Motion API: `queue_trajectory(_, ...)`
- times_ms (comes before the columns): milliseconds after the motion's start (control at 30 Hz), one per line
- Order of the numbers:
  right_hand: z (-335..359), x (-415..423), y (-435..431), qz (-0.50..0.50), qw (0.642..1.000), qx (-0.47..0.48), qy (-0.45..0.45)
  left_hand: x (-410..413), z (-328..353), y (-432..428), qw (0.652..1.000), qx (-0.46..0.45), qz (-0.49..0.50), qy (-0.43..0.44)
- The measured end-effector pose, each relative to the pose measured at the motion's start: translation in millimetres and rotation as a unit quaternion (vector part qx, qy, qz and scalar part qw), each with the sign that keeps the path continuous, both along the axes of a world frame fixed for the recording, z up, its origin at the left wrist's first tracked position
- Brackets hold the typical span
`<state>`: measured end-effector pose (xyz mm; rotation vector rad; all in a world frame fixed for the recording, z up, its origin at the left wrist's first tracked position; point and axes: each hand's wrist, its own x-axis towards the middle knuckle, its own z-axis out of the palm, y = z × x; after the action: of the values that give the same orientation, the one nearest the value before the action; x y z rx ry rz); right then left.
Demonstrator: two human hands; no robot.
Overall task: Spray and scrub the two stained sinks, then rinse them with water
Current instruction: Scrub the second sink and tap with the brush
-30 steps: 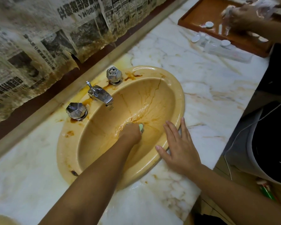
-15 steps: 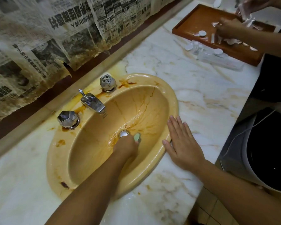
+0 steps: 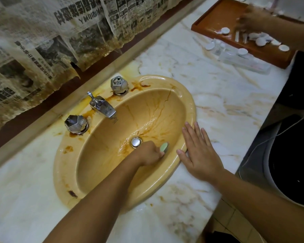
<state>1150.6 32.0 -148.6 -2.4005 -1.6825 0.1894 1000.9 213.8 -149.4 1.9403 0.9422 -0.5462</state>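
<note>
Sink (image 3: pixel 153 78) is right in the middle of my feed, orange streaks running down to the drain (image 3: pixel 135 142). My left hand (image 3: pixel 147 155) is curled tight round a green scrubber (image 3: pixel 164 147), just at 3 o'clock from the drain. Right hand (image 3: pixel 200 151) lies flat, fingers spread, on the rim at 3 o'clock.

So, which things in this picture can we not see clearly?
Head view:
Pale green scrubbing tool: mostly hidden by the gripping left hand.
Another person's hand over the brown tray: motion-blurred, its grip unclear.
Small white pieces on that tray: too small to identify.
Second sink: outside the frame.
</note>
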Motion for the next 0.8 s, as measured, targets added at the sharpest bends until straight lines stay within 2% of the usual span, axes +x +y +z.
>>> queue_trajectory(67, 0, 0, 0, 0.000, 1.000, 0.003, 0.000, -1, 15, 0, 0.989, -0.117, 0.065, -0.057)
queue_trajectory(100, 1, 0, 0, -0.001, 1.000, 0.003, 0.000, -9, 16, 4, 0.990, -0.124, 0.058, -0.046)
queue_trajectory(167, 2, 0, 0, 0.000, 1.000, 0.000, 0.002, -32, 2, 12, 0.999, -0.014, -0.026, 0.038)
queue_trajectory(233, 2, 0, 0, 0.001, 1.000, -0.002, 0.002, -50, -11, 10, 0.983, 0.114, -0.077, 0.124)
queue_trajectory(300, 2, 0, 1, -0.001, 1.000, 0.001, -0.001, -47, -10, 3, 0.983, 0.130, -0.064, 0.114)
queue_trajectory(367, 1, 0, 1, -0.001, 1.000, 0.007, -0.005, -33, 0, -5, 0.999, 0.037, -0.025, 0.030)
queue_trajectory(433, 0, 0, 1, -0.001, 1.000, 0.010, -0.005, -23, 16, -10, 0.993, -0.086, 0.061, -0.054)
queue_trajectory(467, 0, 1, 1, -0.001, 1.000, 0.011, -0.005, -21, 17, -8, 0.992, -0.089, 0.065, -0.057)
queue_trajectory(533, 1, 1, 2, 0.001, 1.000, 0.013, -0.004, -28, -1, 0, 1.000, 0.016, 0.007, 0.020)
queue_trajectory(600, 1, 1, 1, 0.002, 1.000, 0.011, -0.004, -34, -23, 4, 0.984, 0.145, -0.011, 0.105)
queue_trajectory(667, 1, 1, 1, 0.000, 1.000, 0.012, -0.003, -20, -26, -1, 0.980, 0.173, 0.038, 0.091)
queue_trajectory(733, 1, 1, 2, 0.001, 1.000, 0.013, -0.003, 11, -19, -7, 0.991, 0.112, 0.064, 0.025)
queue_trajectory(800, 0, 2, 2, 0.002, 1.000, 0.015, -0.003, 36, -3, -11, 0.992, 0.007, 0.105, -0.066)
